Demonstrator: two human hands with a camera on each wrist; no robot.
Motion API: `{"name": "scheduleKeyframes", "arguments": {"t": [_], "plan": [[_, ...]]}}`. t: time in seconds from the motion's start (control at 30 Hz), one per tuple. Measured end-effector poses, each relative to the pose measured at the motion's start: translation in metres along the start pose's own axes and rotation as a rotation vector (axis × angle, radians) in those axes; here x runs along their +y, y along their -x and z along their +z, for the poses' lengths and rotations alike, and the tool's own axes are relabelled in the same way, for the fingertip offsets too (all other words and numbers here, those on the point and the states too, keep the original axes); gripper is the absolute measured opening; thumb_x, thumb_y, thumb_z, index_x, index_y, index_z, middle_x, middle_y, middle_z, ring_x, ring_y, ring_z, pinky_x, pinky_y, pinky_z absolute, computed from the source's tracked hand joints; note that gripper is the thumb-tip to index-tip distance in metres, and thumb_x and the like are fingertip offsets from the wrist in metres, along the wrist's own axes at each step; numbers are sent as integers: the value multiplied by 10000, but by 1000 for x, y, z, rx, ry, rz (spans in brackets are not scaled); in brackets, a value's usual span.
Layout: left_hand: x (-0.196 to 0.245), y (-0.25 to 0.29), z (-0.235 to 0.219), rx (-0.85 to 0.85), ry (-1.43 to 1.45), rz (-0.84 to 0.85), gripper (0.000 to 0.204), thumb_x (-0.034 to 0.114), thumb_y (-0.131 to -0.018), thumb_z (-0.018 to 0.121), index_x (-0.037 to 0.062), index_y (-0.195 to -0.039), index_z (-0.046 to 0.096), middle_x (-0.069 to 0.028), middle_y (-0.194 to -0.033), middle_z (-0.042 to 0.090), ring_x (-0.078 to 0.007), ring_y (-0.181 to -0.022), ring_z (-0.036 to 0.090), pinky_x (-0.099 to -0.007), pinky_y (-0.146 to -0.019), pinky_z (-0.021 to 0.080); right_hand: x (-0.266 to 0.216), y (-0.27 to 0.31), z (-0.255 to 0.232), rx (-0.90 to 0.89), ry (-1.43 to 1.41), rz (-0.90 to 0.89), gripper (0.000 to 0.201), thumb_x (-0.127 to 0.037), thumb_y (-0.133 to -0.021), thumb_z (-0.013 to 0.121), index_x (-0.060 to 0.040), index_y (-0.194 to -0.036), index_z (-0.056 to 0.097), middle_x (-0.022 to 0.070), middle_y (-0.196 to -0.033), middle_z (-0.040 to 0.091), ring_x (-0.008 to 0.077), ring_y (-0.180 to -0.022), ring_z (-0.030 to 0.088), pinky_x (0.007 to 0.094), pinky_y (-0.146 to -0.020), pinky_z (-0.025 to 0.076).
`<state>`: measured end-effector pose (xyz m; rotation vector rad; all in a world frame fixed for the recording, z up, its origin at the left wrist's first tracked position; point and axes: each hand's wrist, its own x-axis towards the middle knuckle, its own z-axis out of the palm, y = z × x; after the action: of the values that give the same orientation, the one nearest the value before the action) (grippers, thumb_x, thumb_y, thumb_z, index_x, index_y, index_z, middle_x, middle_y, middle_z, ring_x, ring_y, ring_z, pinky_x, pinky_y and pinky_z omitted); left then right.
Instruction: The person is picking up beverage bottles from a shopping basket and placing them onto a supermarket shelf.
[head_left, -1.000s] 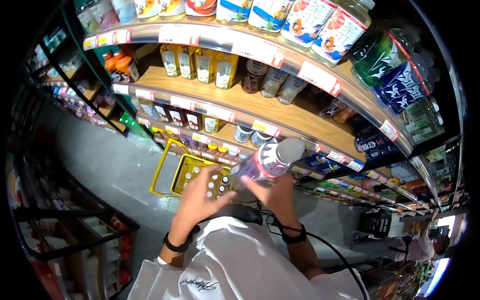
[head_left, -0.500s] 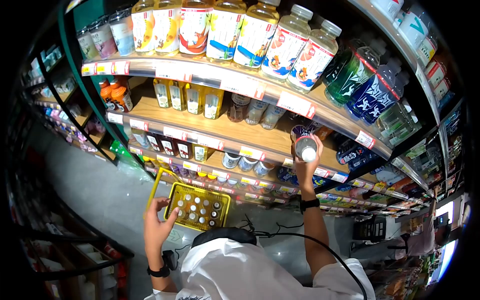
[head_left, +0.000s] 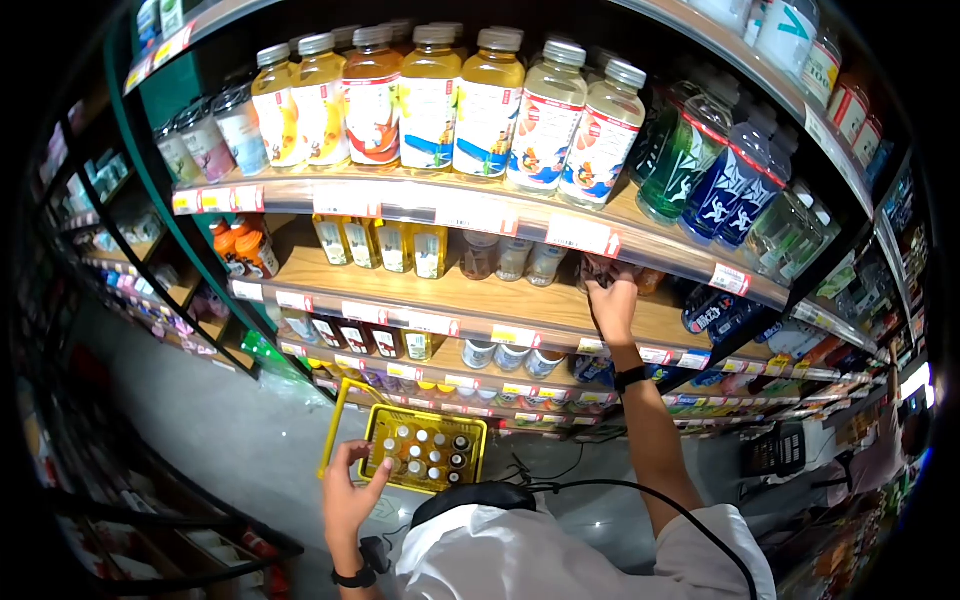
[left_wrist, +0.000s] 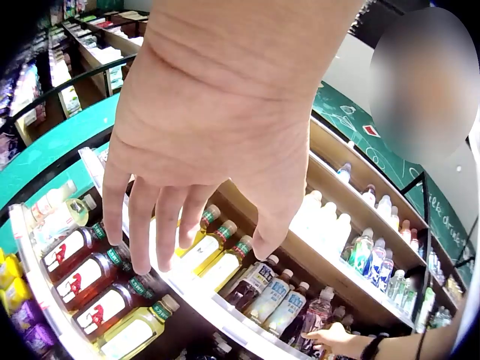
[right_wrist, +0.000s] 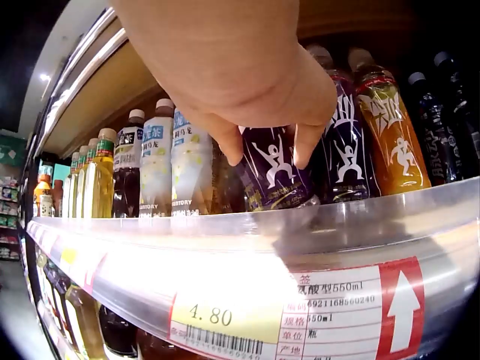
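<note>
My right hand [head_left: 612, 300] reaches onto the second shelf and grips a purple drink bottle [right_wrist: 276, 166], thumb on one side and fingers on the other. In the right wrist view this bottle stands just behind the clear shelf lip, beside another purple bottle [right_wrist: 346, 142]; its top is hidden by my hand. My left hand [head_left: 352, 498] hangs with fingers loosely bent by the left side of a yellow basket [head_left: 480, 450], holding nothing. Several capped bottles [head_left: 422, 436] stand upright in that basket. Palm and spread fingers of the left hand [left_wrist: 214, 127] fill its wrist view.
Large fruit drink bottles [head_left: 430, 100] line the shelf above my right hand. Oil-yellow bottles [head_left: 430, 250] and milky-labelled bottles [right_wrist: 191, 161] stand to its left, an orange bottle [right_wrist: 394, 131] to its right. A cable [head_left: 640, 487] crosses my front. A black basket [head_left: 775, 448] lies to the right.
Both hands were at the bottle before my chest. My right hand then carried it out to the shelf and now has it among the other bottles; my left hand dropped away toward the basket.
</note>
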<state>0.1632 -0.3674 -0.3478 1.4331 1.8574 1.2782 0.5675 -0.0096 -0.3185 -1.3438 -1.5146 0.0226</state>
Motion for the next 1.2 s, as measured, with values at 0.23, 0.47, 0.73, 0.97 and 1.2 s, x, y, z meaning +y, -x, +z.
{"name": "scheduleKeyframes", "arguments": {"t": [0.23, 0.47, 0.73, 0.97, 1.2], "plan": [[1, 0, 4, -53, -37, -14, 420, 218, -839, 853, -25, -1110, 644, -170, -1002, 741, -284, -966, 725, -376, -888, 553, -6, 0, 15, 51, 210, 100, 386, -257, -801, 792, 87, -909, 655, 340, -854, 671, 548, -817, 644, 551, -733, 534], [0, -6, 14, -93, -70, -7, 433, 257, -846, 846, -19, -1114, 649, -180, -1007, 747, -305, -974, 734, -388, -875, 561, -4, 10, 16, 108, 91, 93, 519, -324, -840, 808, 54, -1136, 613, 323, -951, 693, 529, -921, 653, 549, -813, 530], [14, -12, 24, -155, -135, 14, 445, 287, -844, 837, -22, -1107, 654, -210, -1021, 744, -356, -974, 732, -414, -844, 567, -5, 31, 23, 50, 218, 234, 592, -344, -776, 850, -34, -1188, 558, 178, -1043, 648, 416, -929, 646, 503, -827, 530], [10, -7, 34, -170, -161, -53, 385, 189, -850, 823, -32, -1115, 652, -182, -1018, 751, -295, -1000, 741, -380, -869, 559, -13, 35, 14, -134, 33, 49, 281, -225, -874, 768, -50, -700, 635, 73, -634, 602, 288, -621, 631, 396, -624, 502], [17, -15, 46, -198, -234, -34, 372, 209, -876, 796, -37, -1118, 655, -193, -1036, 749, -317, -976, 738, -383, -836, 560, 13, 35, 34, -14, 231, -213, 207, -251, -859, 774, -76, -960, 725, 99, -854, 724, 290, -772, 686, 410, -708, 555]]}}
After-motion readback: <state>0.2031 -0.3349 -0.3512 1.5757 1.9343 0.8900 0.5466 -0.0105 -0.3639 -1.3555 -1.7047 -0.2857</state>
